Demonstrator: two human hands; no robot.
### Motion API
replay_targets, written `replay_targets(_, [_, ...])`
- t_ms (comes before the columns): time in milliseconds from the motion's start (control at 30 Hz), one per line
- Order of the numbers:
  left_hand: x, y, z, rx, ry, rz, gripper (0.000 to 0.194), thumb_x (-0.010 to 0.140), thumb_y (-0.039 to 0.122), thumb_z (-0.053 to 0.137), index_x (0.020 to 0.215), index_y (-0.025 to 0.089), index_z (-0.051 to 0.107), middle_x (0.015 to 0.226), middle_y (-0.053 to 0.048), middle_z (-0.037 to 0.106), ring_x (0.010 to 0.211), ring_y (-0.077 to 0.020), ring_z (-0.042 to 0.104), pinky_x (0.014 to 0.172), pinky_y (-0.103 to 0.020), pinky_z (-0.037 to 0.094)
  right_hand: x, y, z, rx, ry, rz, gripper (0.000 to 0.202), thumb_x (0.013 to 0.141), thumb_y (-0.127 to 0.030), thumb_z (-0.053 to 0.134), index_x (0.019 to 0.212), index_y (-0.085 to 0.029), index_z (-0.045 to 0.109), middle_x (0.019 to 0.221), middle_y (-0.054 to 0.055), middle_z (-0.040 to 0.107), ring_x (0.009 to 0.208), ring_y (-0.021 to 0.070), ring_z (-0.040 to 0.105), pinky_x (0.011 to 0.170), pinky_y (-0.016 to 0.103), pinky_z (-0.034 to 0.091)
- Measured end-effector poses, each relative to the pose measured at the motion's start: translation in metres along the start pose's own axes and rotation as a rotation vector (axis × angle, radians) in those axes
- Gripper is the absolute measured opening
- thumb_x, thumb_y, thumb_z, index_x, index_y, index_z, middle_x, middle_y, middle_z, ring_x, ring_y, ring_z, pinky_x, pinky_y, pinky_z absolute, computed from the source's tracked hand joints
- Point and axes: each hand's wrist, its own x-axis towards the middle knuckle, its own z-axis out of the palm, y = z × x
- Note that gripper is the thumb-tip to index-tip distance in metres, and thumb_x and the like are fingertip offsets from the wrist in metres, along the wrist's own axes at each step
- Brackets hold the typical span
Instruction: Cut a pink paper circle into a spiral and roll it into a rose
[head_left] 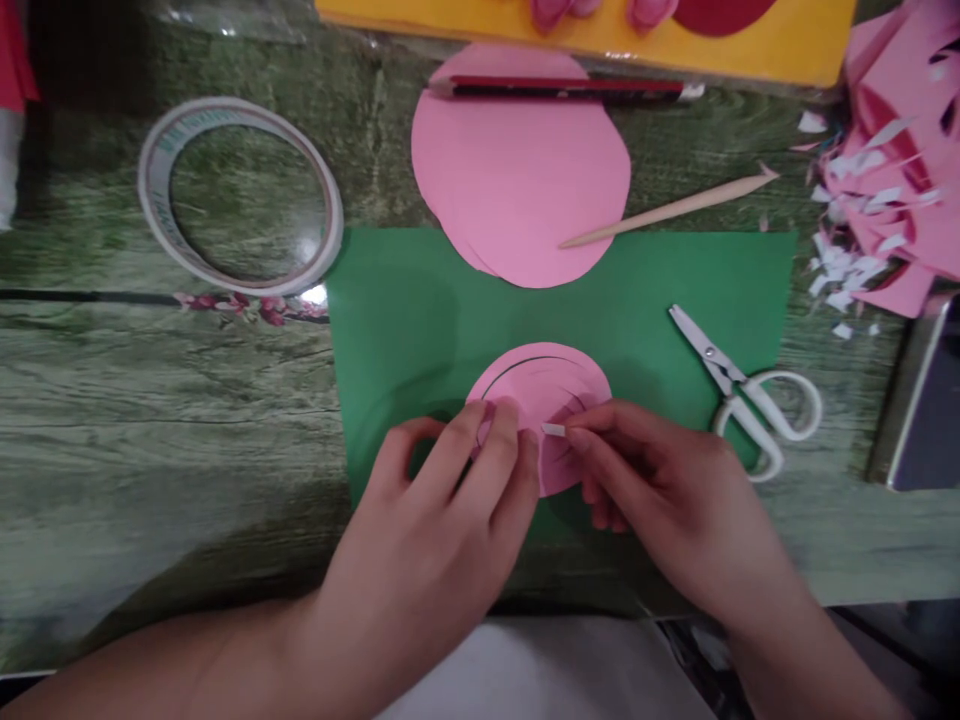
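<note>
The right hand is pinching a small white strip between thumb and forefinger, and that strip is hovering or resting over the pink disc; I cannot tell whether the two are touching. The left hand is laying its bent fingers, slightly apart, across the disc's left side; its thumb is hiding, so I cannot tell whether it is gripping. The disc, showing curved dark slits, is lying on the green sheet, near its front edge. Scissors are lying just right of the right hand, their white handles reaching past the sheet. Farther back, larger pink circles are overlapping the sheet, with a pencil lying across them and a wooden stick leaning its tip over their edge. A tape roll is sitting left on the surface; pink scraps are heaping up far right.
</note>
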Motion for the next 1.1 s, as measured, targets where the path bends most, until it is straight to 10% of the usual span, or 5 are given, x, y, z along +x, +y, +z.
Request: replay_targets(1100, [-0.0023,0.0009,-0.0018,0.009,0.01,0.0,0.035,0.088,0.013,0.039,0.114,0.014,0.063,0.119,-0.011,0.063,0.104,-0.0261,0.057,0.072,-0.04,0.045,-0.0011,-0.0042,0.0074,-0.163,0.087,-0.148,0.02,0.092,-0.03,0.045,0.087,-0.021,0.062,0.058,-0.002,0.063,0.045,0.0106,0.057,0.044,0.021,0.041])
